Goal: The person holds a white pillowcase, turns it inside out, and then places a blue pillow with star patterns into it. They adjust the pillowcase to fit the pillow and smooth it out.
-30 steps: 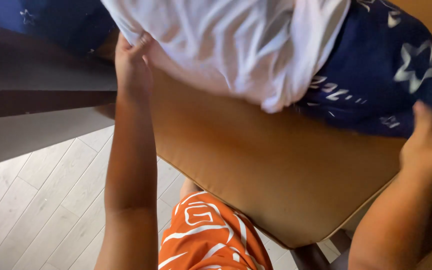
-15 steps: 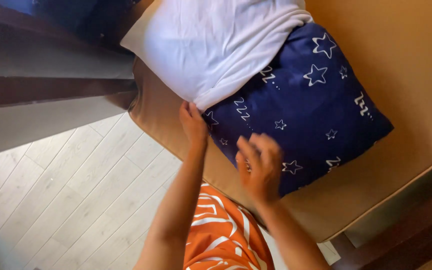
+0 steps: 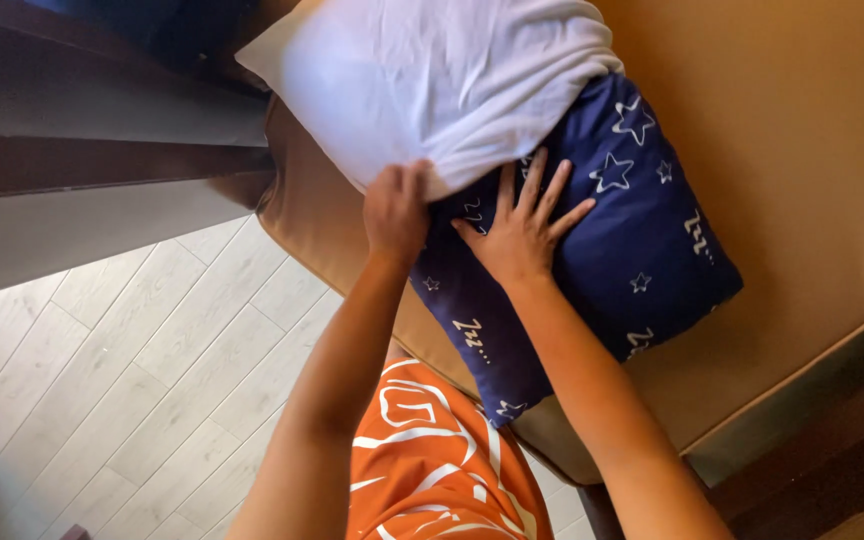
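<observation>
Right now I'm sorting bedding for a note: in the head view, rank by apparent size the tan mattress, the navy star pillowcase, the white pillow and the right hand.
1. tan mattress, largest.
2. navy star pillowcase and white pillow: too close to rank, as part of the pillow lies inside the case.
3. right hand, smallest, though nearer the camera.

below us we see a floor of pale grey-white wooden planks laid on a diagonal, lit by soft daylight. a bed with a tan sheet fills the right side, warm light falling across it. we make out a dark wooden frame along its lower right edge and dark rails at upper left.
</observation>
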